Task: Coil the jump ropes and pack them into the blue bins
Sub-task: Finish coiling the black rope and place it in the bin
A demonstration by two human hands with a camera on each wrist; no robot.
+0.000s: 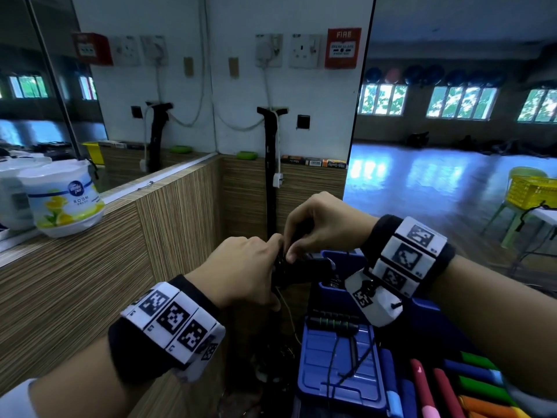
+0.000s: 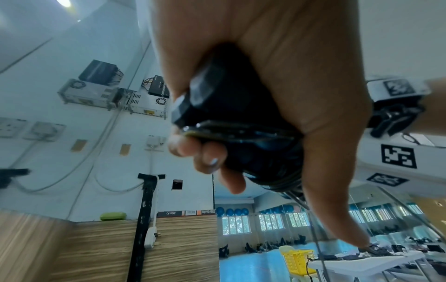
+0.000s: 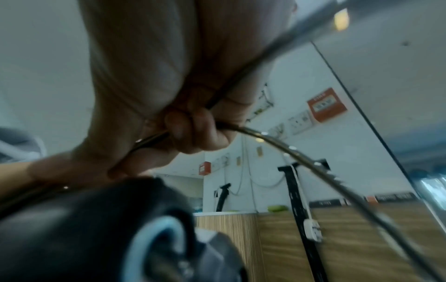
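Winding: black jump rope (image 2: 241, 118) mid-coil, held up in front of the chest, above the far end of the blue bin (image 1: 337, 366).
Left hand (image 1: 241, 267): fingers curled tight round the black handles and the stacked loops; bundle sits in the palm, wound turns showing at 6 o'clock of the fist in the left wrist view.
Right hand (image 1: 322, 224): just at 2 o'clock of the left, touching it; fingertips pinch the thin cord (image 3: 277, 142), which runs out of the fist toward 4 o'clock.
Loose tail: a strand hangs below the left hand at 6 o'clock; its end is out of sight.
Handling, my read: light, cord is thin, glossy and springy, probably slick; loops will likely pop open if the left hand relaxes.
Where to hold: clamp handles and loops together in one fist, feed cord with a fingertip pinch close to the bundle.
Bin: at 5 o'clock of the hands, already holds another rope with green-banded handles (image 1: 331, 322).
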